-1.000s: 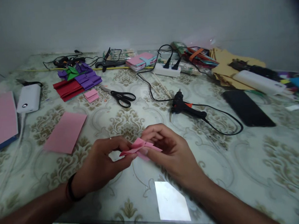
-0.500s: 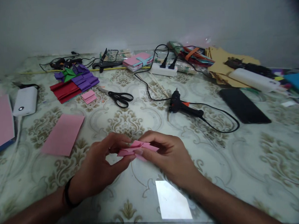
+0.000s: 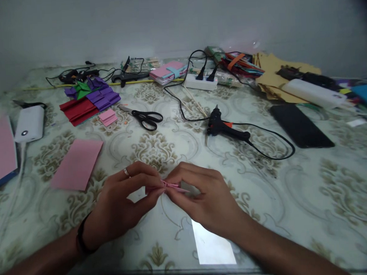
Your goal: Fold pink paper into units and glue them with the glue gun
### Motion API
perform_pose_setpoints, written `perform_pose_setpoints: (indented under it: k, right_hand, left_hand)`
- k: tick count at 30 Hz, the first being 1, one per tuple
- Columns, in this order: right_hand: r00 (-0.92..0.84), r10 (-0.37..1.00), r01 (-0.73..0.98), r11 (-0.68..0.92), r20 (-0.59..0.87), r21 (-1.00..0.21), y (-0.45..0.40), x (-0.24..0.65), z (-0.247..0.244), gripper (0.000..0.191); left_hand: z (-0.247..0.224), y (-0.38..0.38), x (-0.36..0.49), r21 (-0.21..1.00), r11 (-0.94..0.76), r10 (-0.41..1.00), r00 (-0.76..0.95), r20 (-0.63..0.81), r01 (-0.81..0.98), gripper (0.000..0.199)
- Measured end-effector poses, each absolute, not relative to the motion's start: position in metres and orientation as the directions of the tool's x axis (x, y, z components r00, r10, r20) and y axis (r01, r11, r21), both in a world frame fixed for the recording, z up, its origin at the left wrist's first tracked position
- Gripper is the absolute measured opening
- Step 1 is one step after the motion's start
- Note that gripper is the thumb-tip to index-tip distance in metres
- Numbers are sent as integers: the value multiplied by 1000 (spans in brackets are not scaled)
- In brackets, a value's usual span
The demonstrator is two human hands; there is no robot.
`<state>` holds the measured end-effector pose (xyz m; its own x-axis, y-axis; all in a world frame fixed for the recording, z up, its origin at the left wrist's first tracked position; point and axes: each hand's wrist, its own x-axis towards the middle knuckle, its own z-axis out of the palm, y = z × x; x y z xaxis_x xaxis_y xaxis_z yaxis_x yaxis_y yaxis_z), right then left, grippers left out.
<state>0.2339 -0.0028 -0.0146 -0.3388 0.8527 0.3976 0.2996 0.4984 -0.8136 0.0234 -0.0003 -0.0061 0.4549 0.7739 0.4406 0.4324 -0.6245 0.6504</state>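
A small folded pink paper (image 3: pixel 173 185) is pinched between both hands above the near middle of the table. My left hand (image 3: pixel 125 201), with a ring and a dark wristband, closes thumb and fingers on its left part. My right hand (image 3: pixel 204 193) grips the right part the same way, the two sets of fingertips almost touching. Fingers cover much of the paper, so its exact shape is hidden. A flat pink sheet (image 3: pixel 78 164) lies left of my left hand. Beyond it sits a small pleated pink piece (image 3: pixel 108 117).
Black scissors (image 3: pixel 146 118) lie behind the hands. A black glue gun (image 3: pixel 225 127) rests right of them, its cord looping rightward, near a dark phone (image 3: pixel 301 125). At the back are a white power strip (image 3: pixel 201 82) and folded red paper (image 3: pixel 79 110). A white power bank (image 3: pixel 30 123) is left.
The pink paper, spread open before, is now squeezed narrower between my fingertips. My left fingers have moved in toward its middle, and the view has shifted slightly.
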Motion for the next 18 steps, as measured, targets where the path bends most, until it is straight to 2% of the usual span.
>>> perform_pose_setpoints:
  k: [7, 11, 18]
  right_hand:
    - [-373, 844, 293, 502, 386, -814, -5, 234, -13, 12]
    - [-373, 885, 256, 386, 278, -886, -5, 234, -10, 14]
    - [-372, 926, 202, 151, 66, -968, 1, 234, -8, 13]
  left_hand:
    - [-3, 0, 22, 663, -623, 769, 480, 421, 416, 12]
    - [2, 2, 20, 702, -568, 805, 467, 366, 429, 5]
    - [1, 7, 18, 788, -479, 849, 431, 304, 387, 4]
